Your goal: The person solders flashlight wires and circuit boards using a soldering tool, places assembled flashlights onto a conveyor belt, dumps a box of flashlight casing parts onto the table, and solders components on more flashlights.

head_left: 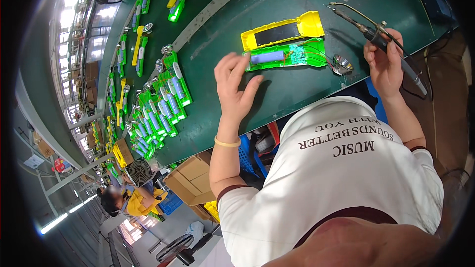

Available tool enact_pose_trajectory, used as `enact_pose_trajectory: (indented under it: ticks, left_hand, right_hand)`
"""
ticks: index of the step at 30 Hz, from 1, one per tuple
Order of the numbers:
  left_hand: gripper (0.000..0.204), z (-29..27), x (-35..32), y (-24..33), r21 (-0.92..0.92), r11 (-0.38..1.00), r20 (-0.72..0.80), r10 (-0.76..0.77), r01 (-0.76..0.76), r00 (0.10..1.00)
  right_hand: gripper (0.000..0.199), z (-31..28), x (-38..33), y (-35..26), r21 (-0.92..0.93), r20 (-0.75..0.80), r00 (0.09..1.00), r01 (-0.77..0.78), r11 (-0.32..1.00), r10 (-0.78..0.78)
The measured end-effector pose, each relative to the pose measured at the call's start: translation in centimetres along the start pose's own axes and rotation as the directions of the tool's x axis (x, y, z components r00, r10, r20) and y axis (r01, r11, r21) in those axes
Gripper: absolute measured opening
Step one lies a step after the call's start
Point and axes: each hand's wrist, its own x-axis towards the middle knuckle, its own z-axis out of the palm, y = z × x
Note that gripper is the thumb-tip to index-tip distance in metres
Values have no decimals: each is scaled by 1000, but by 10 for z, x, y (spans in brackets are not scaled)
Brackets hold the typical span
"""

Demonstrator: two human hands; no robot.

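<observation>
The right hand (385,64) grips a black-handled soldering iron (376,32), fingers closed around it. The left hand (235,85), fingers spread wide, rests beside the green plastic half-shell holding a blue cylindrical cell (287,55) on the green tabletop (297,91). Steady the shell before bringing the tip to a wire joint.

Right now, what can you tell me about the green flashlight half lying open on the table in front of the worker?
The green flashlight half lies flat and open-side up on the dark green table, just below a matching yellow half. It looks like translucent green plastic. A bluish cylindrical battery cell sits lengthwise in its left part, a circuit board with red wires in its right. Thin wires run on to a shiny reflector beside it. The left hand hovers at its left end, fingertips at or near the cell; contact is unclear.
</observation>
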Motion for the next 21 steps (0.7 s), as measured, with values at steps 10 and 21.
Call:
enact_pose_trajectory:
  ticks: [10,21]
  left_hand:
    - [24,32,42,25,17,937,72,347,-349,935]
    - [15,40,50,38,-142,989,164,52,-28,985]
  right_hand:
    - [22,0,0,-1,-92,5,993,-115,989,116]
    - [21,-1,14,2,-228,108,961,-225,947,254]
